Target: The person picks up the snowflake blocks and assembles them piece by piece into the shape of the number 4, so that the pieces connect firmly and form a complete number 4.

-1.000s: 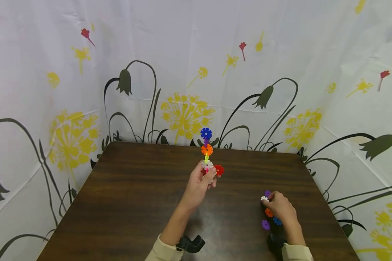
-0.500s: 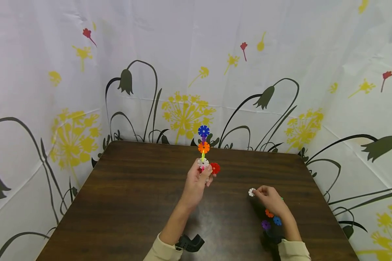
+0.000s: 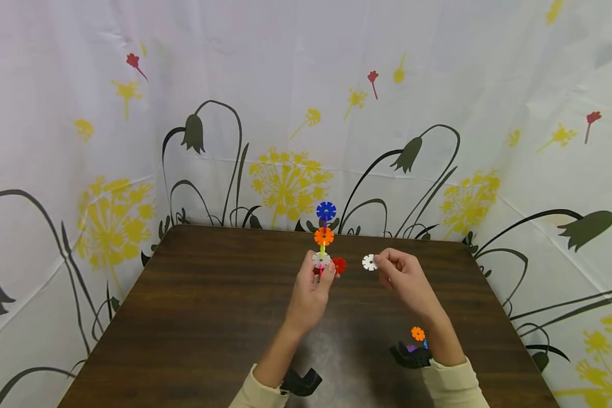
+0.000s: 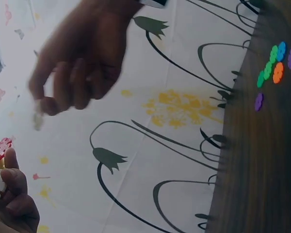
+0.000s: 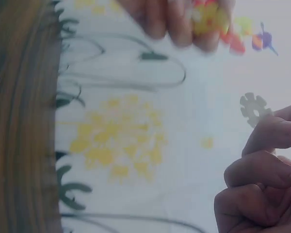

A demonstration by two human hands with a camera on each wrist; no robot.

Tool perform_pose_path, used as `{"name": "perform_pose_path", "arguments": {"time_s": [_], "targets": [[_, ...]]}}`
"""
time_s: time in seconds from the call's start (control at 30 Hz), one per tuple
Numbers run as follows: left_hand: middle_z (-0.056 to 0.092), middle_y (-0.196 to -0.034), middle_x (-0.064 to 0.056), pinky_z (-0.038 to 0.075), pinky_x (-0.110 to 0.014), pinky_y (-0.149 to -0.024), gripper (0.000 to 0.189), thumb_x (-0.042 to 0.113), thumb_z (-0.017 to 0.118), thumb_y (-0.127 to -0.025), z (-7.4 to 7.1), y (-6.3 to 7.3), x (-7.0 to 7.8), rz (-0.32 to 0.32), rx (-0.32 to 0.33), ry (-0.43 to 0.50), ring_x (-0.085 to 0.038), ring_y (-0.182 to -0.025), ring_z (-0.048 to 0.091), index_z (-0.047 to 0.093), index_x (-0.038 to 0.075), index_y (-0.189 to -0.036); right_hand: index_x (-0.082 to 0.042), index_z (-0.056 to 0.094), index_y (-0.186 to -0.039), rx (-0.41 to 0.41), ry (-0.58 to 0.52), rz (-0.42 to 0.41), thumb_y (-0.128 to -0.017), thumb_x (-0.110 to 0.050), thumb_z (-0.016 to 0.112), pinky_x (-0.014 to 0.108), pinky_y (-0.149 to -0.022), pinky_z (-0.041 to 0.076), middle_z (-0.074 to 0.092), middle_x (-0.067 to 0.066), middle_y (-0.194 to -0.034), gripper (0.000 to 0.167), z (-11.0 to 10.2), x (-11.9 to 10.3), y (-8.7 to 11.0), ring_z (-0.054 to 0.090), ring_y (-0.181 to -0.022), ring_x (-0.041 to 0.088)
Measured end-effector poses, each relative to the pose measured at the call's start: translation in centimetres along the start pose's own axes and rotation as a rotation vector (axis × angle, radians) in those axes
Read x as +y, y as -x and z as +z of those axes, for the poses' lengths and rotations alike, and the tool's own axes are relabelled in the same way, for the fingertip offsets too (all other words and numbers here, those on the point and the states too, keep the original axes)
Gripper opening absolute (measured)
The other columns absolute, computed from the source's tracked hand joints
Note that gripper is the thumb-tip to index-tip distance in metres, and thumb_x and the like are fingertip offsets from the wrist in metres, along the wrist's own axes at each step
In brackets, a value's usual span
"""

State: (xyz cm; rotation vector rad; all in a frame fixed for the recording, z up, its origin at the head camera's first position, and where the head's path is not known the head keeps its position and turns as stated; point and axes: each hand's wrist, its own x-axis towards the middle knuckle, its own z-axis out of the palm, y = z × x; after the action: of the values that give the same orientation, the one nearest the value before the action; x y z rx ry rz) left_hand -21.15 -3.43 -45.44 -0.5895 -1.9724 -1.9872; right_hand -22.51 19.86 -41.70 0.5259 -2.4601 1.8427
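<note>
My left hand (image 3: 308, 297) grips the lower part of an upright chain of interlocking flower-shaped discs. A blue disc (image 3: 326, 211) tops it, then a purple one edge-on, an orange disc (image 3: 323, 236), a yellow one edge-on and a white disc (image 3: 321, 260). A red disc (image 3: 339, 266) sticks out to the right; fingers hide part of the lowest pieces. To the right, apart from the chain, my right hand (image 3: 408, 283) pinches a single white disc (image 3: 369, 262) between thumb and index finger. In the right wrist view this notched disc (image 5: 253, 109) shows past the fingertips.
On the dark wooden table (image 3: 209, 294), loose discs lie at the right, partly behind my right forearm: an orange disc (image 3: 417, 334), purple and blue ones, and several green discs (image 4: 267, 71) in the left wrist view. A flower-printed curtain (image 3: 285, 85) hangs behind the table.
My right hand has picked the white disc out of the loose group and carried it up and left toward the chain. The left hand keeps its grip, nearly still.
</note>
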Motion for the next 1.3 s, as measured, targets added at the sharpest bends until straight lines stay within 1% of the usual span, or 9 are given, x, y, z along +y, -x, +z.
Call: {"name": "perform_pose_path", "arguments": {"time_s": [0.03, 0.1, 0.2, 0.33, 0.53, 0.77, 1.0, 1.2, 1.3], "targets": [[0.067, -0.099, -0.014, 0.053, -0.026, -0.069, 0.013, 0.015, 0.059, -0.111, 0.0, 0.1, 0.0, 0.008, 0.004, -0.027, -0.022, -0.084, 0.063, 0.055, 0.005, -0.116, -0.003, 0.061, -0.093, -0.009, -0.001, -0.013, -0.113, -0.025, 0.058, 0.032, -0.049, 0.033, 0.045, 0.002, -0.062, 0.03, 0.3, -0.6, -0.1, 0.039, -0.054, 0.019], [0.068, -0.098, -0.013, 0.057, -0.027, -0.071, 0.013, 0.015, 0.06, -0.11, -0.2, 0.3, 0.1, 0.026, 0.001, -0.066, -0.024, -0.086, 0.066, 0.055, 0.005, -0.115, -0.003, 0.062, -0.093, -0.02, -0.001, -0.028, -0.113, -0.023, 0.058, 0.032, -0.049, 0.035, 0.046, 0.002, -0.062, 0.028, 1.0, -1.5, -0.1, 0.041, -0.054, 0.021], [0.063, -0.089, -0.009, 0.052, -0.023, -0.062, 0.014, 0.016, 0.061, -0.11, -0.5, 0.5, 0.2, 0.058, -0.008, -0.116, -0.019, -0.074, 0.059, 0.054, 0.005, -0.115, -0.002, 0.062, -0.093, -0.026, 0.001, -0.036, -0.113, -0.022, 0.058, 0.031, -0.05, 0.036, 0.047, 0.003, -0.062, 0.027, 1.8, -2.6, -0.1, 0.042, -0.054, 0.022], [0.054, -0.084, -0.004, 0.044, -0.021, -0.054, 0.015, 0.016, 0.061, -0.11, -0.9, 0.7, 0.2, 0.085, -0.018, -0.139, -0.01, -0.066, 0.048, 0.053, 0.006, -0.117, -0.003, 0.063, -0.094, -0.035, 0.006, -0.026, -0.112, -0.023, 0.059, 0.03, -0.049, 0.037, 0.048, 0.003, -0.063, 0.027, 2.6, -3.5, -0.1, 0.042, -0.055, 0.028], [0.053, -0.085, -0.004, 0.044, -0.021, -0.052, 0.017, 0.017, 0.061, -0.11, -1.3, 0.5, 0.2, 0.114, -0.056, -0.163, -0.008, -0.066, 0.046, 0.053, 0.005, -0.119, -0.004, 0.063, -0.093, -0.021, 0.042, -0.027, -0.112, -0.024, 0.06, 0.03, -0.048, 0.038, 0.047, 0.003, -0.061, 0.027, 3.3, -4.3, -0.3, 0.041, -0.055, 0.036], [0.049, -0.082, -0.002, 0.042, -0.02, -0.053, 0.018, 0.017, 0.063, -0.109, -1.7, 0.3, 0.5, 0.163, -0.068, -0.206, -0.006, -0.065, 0.043, 0.052, 0.005, -0.116, -0.007, 0.062, -0.089, -0.028, 0.121, -0.055, -0.111, -0.024, 0.062, 0.03, -0.046, 0.037, 0.045, 0.004, -0.059, 0.028, 3.8, -5.4, -0.5, 0.042, -0.051, 0.024], [0.047, -0.082, -0.002, 0.038, -0.02, -0.057, 0.018, 0.014, 0.063, -0.108, -1.8, 0.2, 1.2, 0.239, -0.029, -0.262, -0.008, -0.069, 0.042, 0.052, 0.003, -0.117, -0.008, 0.06, -0.084, -0.044, 0.195, -0.068, -0.11, -0.022, 0.062, 0.029, -0.045, 0.035, 0.044, 0.002, -0.059, 0.031, 4.3, -7.1, -0.6, 0.04, -0.05, 0.017], [0.047, -0.084, -0.003, 0.039, -0.02, -0.057, 0.021, 0.014, 0.06, -0.11, -2.1, 0.2, 1.3, 0.241, -0.027, -0.229, -0.007, -0.07, 0.043, 0.051, 0.001, -0.123, -0.005, 0.059, -0.083, -0.067, 0.198, -0.036, -0.111, -0.021, 0.061, 0.028, -0.045, 0.034, 0.043, 0.002, -0.059, 0.032, 4.9, -7.6, -1.1, 0.039, -0.05, 0.018], [0.048, -0.083, -0.003, 0.04, -0.02, -0.056, 0.02, 0.013, 0.06, -0.109, -2.5, 0.2, 1.2, 0.244, -0.041, -0.211, -0.006, -0.069, 0.042, 0.051, 0.001, -0.123, -0.006, 0.06, -0.084, -0.078, 0.21, -0.016, -0.111, -0.022, 0.06, 0.027, -0.046, 0.035, 0.043, 0.002, -0.06, 0.032, 5.2, -7.6, -1.3, 0.039, -0.05, 0.018]]}}
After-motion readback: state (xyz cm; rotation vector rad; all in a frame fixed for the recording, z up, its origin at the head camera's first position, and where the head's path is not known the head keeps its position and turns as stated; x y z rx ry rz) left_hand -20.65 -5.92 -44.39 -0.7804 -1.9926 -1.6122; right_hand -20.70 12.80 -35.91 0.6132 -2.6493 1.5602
